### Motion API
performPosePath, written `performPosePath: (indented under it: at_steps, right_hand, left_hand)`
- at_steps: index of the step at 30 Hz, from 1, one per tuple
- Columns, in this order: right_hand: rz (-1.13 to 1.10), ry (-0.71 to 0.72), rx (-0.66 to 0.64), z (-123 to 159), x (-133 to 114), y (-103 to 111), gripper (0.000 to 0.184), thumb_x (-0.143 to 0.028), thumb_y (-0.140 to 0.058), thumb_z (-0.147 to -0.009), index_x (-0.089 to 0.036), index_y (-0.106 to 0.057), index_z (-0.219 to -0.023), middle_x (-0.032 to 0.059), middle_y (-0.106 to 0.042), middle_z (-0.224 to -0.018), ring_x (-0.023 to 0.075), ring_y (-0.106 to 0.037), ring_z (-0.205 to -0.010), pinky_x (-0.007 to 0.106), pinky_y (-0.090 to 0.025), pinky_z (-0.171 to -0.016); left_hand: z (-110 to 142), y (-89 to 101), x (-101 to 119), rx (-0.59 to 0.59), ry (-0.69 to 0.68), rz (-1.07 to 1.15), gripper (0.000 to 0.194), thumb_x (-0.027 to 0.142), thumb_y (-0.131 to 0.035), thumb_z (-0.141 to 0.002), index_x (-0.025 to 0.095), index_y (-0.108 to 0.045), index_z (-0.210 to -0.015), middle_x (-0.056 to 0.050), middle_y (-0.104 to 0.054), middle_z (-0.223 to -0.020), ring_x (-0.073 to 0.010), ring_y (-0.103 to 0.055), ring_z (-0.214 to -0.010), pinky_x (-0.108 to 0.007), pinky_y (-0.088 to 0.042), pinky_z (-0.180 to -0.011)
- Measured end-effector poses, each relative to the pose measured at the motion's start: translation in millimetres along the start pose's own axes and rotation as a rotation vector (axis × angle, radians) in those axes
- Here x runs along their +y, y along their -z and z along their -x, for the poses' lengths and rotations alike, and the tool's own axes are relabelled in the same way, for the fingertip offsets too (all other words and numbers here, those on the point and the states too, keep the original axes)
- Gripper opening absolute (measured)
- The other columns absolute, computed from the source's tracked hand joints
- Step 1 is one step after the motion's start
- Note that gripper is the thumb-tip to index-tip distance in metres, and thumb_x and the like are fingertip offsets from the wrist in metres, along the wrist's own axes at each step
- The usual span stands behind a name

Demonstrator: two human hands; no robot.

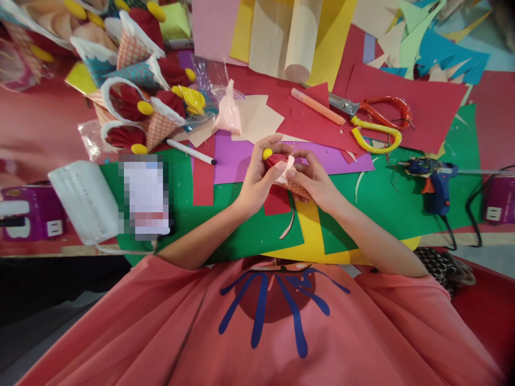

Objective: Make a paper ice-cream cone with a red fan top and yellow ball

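Between my two hands, over the purple and green sheets, is a small paper ice cream cone with an orange checked cone, a white rim, a dark red top and a yellow ball at its tip. My left hand is closed round the red top, its thumb at the white rim. The cone part is gripped by my right hand, with its thumb on the rim. Fingers hide part of the piece. A thin white strip with a dark edge lies just below my hands.
Finished-looking paper cones pile up at the upper left. Scissors and an orange marker lie on red paper. A glue gun with its cord is at right. A phone and white pen are at left.
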State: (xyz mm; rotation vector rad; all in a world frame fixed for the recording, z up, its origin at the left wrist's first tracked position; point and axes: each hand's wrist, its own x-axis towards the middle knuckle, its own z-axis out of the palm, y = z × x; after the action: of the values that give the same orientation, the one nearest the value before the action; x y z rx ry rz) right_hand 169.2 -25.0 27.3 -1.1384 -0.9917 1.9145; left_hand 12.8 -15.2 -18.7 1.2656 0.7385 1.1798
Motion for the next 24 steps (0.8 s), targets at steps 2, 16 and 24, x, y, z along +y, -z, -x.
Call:
performPosePath:
  at_steps: [2,16,24]
  right_hand:
    - [0.016,0.000,0.016,0.5,-0.8,-1.4,0.053,-0.056,-0.076,-0.076,-0.028,-0.038,-0.103,-0.0104,-0.056,-0.071,0.0040,-0.043,-0.039,0.019,-0.032,-0.034]
    - [0.048,0.026,0.011,0.2,1.0,-0.2,0.055,-0.057,-0.076,-0.075,-0.028,-0.038,-0.104,-0.0095,-0.055,-0.073,0.0041,-0.043,-0.041,0.019,-0.033,-0.036]
    - [0.014,-0.007,-0.036,-1.1,-0.1,3.3,0.050,-0.045,-0.074,-0.077,-0.027,-0.038,-0.107,-0.0099,-0.060,-0.078,0.0040,-0.051,-0.041,0.018,-0.035,-0.035]
  left_hand:
    - [0.2,0.1,0.6,0.014,0.005,-0.005,0.047,0.047,-0.062,-0.091,0.035,-0.046,-0.133,-0.002,-0.063,-0.124,-0.0187,-0.063,-0.116,-0.038,-0.052,-0.102]
    - [0.1,-2.6,3.7,0.063,0.023,0.015,0.031,0.039,-0.060,-0.093,0.030,-0.053,-0.122,-0.001,-0.067,-0.121,-0.0164,-0.065,-0.111,-0.031,-0.053,-0.094]
    - [-3.7,1.1,5.8,0.067,0.040,0.022,0.034,0.046,-0.058,-0.093,0.030,-0.054,-0.123,-0.003,-0.067,-0.121,-0.0200,-0.065,-0.118,-0.034,-0.056,-0.096]
